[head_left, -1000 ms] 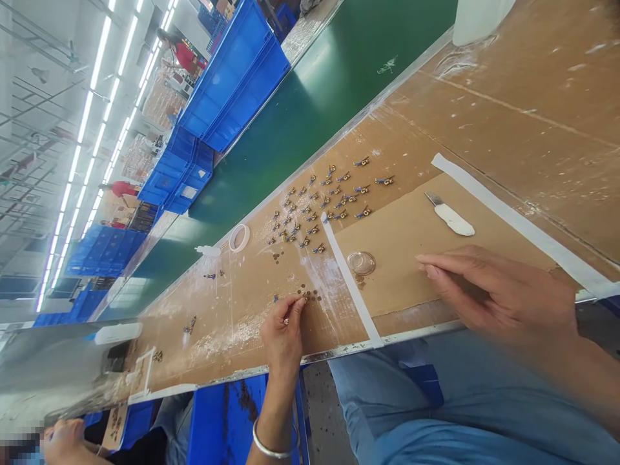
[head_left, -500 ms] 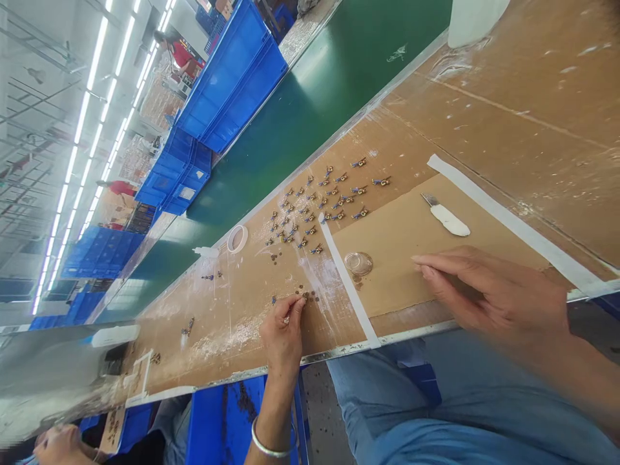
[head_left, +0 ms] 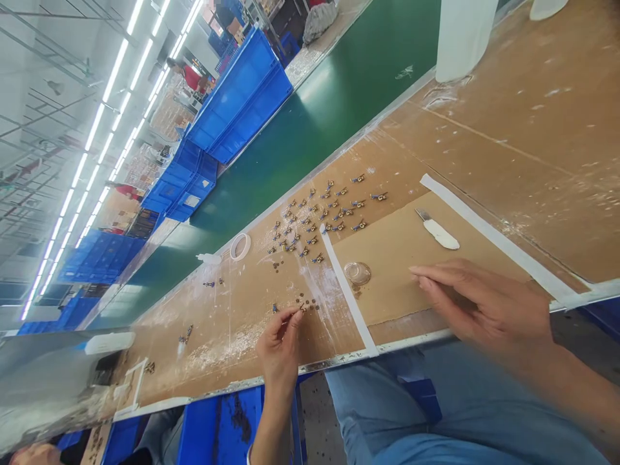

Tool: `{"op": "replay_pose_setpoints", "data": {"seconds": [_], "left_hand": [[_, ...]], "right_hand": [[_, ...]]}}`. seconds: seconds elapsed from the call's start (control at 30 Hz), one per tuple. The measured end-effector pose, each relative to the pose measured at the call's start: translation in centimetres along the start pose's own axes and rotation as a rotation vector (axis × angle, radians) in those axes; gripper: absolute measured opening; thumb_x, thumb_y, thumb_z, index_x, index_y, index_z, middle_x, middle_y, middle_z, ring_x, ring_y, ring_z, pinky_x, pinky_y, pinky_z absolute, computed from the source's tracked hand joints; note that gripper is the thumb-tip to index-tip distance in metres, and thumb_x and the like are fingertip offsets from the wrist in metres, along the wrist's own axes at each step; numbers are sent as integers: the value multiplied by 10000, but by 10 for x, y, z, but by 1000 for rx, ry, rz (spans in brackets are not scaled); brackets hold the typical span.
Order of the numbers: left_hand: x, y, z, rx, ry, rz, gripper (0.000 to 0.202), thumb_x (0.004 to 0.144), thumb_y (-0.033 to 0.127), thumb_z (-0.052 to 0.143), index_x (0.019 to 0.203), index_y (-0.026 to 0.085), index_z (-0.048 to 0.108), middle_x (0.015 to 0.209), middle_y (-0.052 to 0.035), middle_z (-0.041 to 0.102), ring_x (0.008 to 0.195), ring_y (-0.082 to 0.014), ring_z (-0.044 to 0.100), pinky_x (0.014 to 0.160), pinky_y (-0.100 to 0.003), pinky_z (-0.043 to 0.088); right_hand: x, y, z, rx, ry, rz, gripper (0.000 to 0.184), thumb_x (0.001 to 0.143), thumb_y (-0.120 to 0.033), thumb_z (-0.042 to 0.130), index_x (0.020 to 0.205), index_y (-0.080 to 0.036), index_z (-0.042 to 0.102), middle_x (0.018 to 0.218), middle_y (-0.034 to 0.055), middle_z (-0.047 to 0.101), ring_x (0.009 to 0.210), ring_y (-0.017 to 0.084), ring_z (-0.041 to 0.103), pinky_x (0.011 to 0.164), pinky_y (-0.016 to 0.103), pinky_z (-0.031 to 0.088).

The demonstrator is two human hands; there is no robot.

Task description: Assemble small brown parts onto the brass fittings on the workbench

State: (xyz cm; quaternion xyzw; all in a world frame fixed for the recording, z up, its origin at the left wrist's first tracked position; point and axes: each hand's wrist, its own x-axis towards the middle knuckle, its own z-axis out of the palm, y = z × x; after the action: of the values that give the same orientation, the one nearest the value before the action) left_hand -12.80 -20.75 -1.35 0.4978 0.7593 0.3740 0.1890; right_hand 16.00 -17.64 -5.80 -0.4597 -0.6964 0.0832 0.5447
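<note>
My left hand is at the table's near side, thumb and forefinger pinched beside several small brown discs. Whatever lies between those fingertips is too small to make out. Over the cardboard sheet, my right hand also has thumb and forefinger pressed together; I cannot tell what they hold. Close to its fingertips stands a small clear dish. A white-handled tool with a short metal end lies beyond the right hand. Many tiny blue-and-gold figures are spread in rows past the left hand.
Farther left are a roll of white tape and a white squeeze bottle. A green conveyor belt runs behind the table, with blue crates beyond it. A white container stands at the upper right. Another person's hand shows at lower left.
The camera view has tilted and shifted slightly, so the table items sit lower. Both hands keep their pinched shape and nearly the same places over the table.
</note>
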Motion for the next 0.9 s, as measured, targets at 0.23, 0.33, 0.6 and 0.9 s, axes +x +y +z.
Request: {"op": "replay_pose_setpoints", "data": {"seconds": [0.23, 0.33, 0.6, 0.9], "left_hand": [[-22, 22, -9, -237, -32, -63, 218, 688, 358, 814, 798, 180, 753, 767, -40, 766, 725, -174, 728, 707, -255, 603], [-40, 38, -11, -230, -90, -35, 181, 695, 339, 813, 776, 186, 762, 730, -33, 767, 678, -170, 730, 650, -221, 606], [-68, 58, -11, -143, -182, 249, 127, 730, 175, 786, 821, 262, 778, 781, 26, 779, 716, -137, 731, 668, -163, 596], [-71, 64, -11, -188, -234, 319, 199, 761, 106, 755, 848, 285, 761, 792, 68, 771, 706, -99, 717, 680, -138, 582]], "right_hand": [[-2, -9, -2, -46, 58, -80, 244, 863, -111, 618, 1080, -218, 648, 863, 6, 721, 763, 115, 677, 771, 228, 530], [-2, -32, 1, 119, -59, -87, 166, 901, -142, 575, 1032, -211, 650, 869, 10, 715, 794, 104, 667, 759, 205, 526], [-11, -72, 18, 489, -300, -18, 133, 925, -172, 549, 1012, -190, 647, 853, 12, 675, 787, 90, 620, 701, 201, 515], [-10, -71, 15, 495, -316, -79, 120, 918, -151, 559, 1011, -173, 631, 842, 15, 664, 774, 89, 591, 693, 205, 502]]}}
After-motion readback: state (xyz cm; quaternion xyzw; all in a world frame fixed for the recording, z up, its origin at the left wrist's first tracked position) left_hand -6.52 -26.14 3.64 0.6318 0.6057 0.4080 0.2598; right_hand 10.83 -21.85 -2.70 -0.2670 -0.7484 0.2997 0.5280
